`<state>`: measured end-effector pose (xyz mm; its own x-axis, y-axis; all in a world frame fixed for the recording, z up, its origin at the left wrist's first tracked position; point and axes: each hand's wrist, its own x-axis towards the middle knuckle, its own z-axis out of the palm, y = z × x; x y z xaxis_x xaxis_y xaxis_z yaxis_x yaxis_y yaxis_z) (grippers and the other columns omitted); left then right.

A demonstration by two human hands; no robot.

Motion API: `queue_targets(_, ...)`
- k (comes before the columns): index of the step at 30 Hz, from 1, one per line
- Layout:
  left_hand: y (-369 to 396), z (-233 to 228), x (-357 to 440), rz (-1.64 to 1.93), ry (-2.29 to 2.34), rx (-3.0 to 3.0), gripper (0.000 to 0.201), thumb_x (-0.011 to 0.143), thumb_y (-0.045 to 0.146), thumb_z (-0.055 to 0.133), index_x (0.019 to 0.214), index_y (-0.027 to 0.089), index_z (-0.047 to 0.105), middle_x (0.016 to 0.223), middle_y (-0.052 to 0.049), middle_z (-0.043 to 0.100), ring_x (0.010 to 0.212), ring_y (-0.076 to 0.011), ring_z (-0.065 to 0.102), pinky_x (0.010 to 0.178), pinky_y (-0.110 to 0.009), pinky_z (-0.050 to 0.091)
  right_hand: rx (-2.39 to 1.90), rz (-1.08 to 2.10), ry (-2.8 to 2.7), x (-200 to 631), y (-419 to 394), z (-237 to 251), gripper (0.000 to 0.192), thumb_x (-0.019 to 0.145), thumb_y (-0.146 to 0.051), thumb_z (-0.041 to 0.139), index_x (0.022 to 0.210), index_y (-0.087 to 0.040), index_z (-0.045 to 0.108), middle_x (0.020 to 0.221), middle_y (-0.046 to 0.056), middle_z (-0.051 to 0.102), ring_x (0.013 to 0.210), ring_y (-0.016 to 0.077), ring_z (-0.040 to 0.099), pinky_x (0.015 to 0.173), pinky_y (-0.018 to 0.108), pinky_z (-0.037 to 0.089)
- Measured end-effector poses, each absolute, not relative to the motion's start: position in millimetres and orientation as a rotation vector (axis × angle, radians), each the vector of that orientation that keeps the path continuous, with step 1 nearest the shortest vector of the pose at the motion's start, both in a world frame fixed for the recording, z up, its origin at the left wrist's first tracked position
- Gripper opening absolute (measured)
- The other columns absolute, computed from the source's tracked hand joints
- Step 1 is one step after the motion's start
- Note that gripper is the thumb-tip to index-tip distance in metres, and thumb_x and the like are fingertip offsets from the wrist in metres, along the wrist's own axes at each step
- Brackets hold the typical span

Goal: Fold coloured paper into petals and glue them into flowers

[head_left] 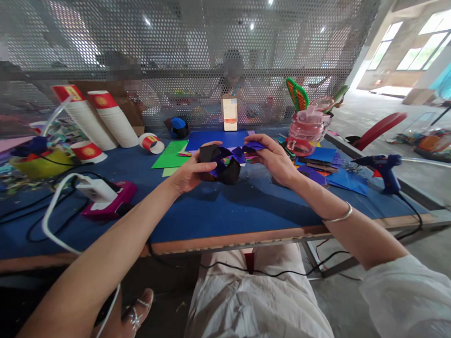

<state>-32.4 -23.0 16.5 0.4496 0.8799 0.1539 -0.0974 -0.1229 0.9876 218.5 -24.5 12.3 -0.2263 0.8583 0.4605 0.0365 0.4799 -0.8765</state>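
Observation:
My left hand (190, 172) grips a black paper craft piece (225, 170) with purple parts, held just above the blue table (220, 209). My right hand (272, 159) pinches a purple paper piece (251, 146) at the craft's right side. Both hands meet over the middle of the table, with a silver bangle on my right wrist.
Stacks of red-and-white paper cups (102, 117) stand at the back left. A white charger on a pink box (106, 195) with cables lies to the left. Coloured paper sheets (212, 139), a pink plastic jar (306, 129) and a blue glue gun (382, 168) lie around. Mesh fence behind.

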Motion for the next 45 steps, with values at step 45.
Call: queue_targets(45,-32,8,-20,0.863,0.694,1.393,0.074,0.072,0.064,0.084,0.135,0.029,0.064,0.116,-0.006,0.071,0.085,-0.0189,0.068,0.066,-0.027,0.059,-0.427,0.100,-2.135,207,-61,14,0.030,0.107,-0.029,0.040,0.131,-0.018,0.055,0.130,0.018,0.061,0.128,0.0256,0.057,0.112,0.050,0.049)
